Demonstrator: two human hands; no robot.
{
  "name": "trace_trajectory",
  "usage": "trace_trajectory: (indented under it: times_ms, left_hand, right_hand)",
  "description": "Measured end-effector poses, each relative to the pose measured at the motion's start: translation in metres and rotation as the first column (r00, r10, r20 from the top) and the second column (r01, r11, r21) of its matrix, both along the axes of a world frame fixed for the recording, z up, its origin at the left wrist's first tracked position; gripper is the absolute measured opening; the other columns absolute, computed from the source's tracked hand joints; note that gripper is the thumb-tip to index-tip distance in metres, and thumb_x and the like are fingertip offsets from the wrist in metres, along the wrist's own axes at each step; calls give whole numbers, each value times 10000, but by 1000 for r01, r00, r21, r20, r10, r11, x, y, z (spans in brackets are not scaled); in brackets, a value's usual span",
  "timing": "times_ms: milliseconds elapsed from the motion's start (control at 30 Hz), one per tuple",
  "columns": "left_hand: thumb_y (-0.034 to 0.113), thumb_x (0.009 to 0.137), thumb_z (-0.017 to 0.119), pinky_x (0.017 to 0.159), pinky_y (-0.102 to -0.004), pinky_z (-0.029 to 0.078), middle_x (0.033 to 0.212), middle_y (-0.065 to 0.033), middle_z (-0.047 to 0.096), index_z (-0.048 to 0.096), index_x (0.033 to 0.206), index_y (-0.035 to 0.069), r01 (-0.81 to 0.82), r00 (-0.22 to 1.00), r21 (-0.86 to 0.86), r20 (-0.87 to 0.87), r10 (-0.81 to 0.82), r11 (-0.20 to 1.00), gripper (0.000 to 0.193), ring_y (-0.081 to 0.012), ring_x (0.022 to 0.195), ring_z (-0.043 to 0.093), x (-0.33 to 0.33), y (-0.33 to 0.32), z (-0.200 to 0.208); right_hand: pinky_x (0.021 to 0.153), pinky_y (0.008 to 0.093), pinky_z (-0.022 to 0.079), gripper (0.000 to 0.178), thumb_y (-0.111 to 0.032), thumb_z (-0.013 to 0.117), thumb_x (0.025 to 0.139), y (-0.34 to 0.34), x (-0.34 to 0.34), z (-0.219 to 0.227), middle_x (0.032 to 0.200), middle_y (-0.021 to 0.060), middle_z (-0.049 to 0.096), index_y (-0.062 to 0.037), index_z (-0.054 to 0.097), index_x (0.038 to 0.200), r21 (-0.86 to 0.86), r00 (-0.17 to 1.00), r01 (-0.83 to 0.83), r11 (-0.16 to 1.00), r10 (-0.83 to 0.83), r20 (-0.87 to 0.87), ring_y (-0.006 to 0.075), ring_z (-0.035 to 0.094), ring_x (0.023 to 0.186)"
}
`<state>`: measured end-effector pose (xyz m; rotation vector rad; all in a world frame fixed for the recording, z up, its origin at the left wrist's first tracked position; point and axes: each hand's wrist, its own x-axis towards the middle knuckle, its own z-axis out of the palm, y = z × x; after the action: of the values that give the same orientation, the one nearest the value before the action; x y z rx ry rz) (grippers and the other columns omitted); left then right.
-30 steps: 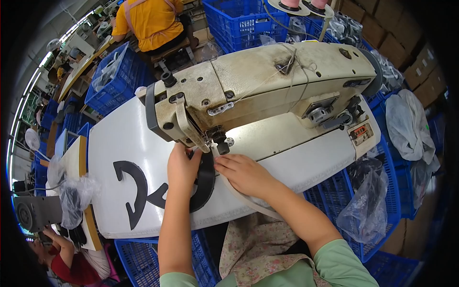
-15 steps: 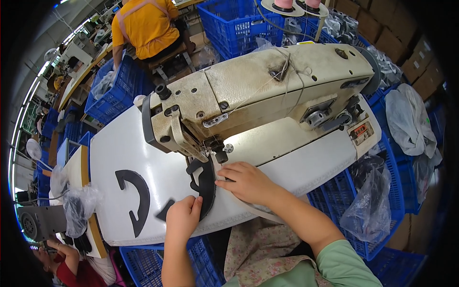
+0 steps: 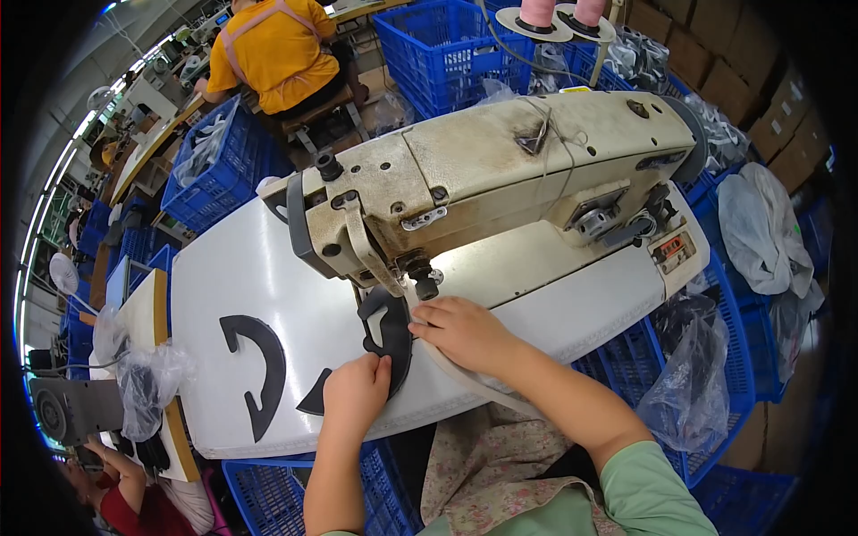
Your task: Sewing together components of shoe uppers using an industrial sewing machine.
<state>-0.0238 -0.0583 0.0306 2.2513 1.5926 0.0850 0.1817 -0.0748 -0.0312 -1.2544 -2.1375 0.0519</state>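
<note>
A dark curved flat piece (image 3: 404,350) lies under the needle area of a cream sewing machine (image 3: 518,161), on its white bed. My left hand (image 3: 356,389) is closed on the near part of this piece, thumb on top. To the right, my right hand (image 3: 465,335) has its fingers bent together over a pale narrow strip (image 3: 483,389), close to the piece's right edge and just in front of the needle. The strip runs from under these fingers toward my lap. A second dark curved piece (image 3: 275,362) lies flat on the left, touched by neither hand.
Blue crates (image 3: 447,54) stand around the machine, some holding plastic-wrapped goods. Pink thread cones (image 3: 538,12) rise behind it. A person in an orange top (image 3: 273,58) sits at the back left; another in red (image 3: 134,500) is at lower left.
The view has shifted slightly, so the machine head appears farther right. My left hand and the piece it holds have moved a little away from me. The orange-topped person's arm has left the crate.
</note>
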Motion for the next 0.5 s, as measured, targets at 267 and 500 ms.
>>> trace_trajectory:
  times_ms: [267,500]
  left_hand:
    - [301,909,546,630,-480,452,694,-221,601,600,703,3,-58,997,-6,50,58,998,366,-422,692,589,9,9,-1]
    - [300,908,546,637,-484,455,697,-223,605,603,704,9,-79,995,26,62,77,997,360,-425,695,592,13,20,-4]
  right_hand:
    - [922,367,483,254,-147,569,840,7,2,2,1119,75,644,-84,664,1067,-29,999,33,999,-32,18,246,577,1103]
    - [872,369,495,235,-142,569,838,-12,5,13,1067,78,634,-76,653,1048,-42,995,-77,996,79,59,244,593,1038]
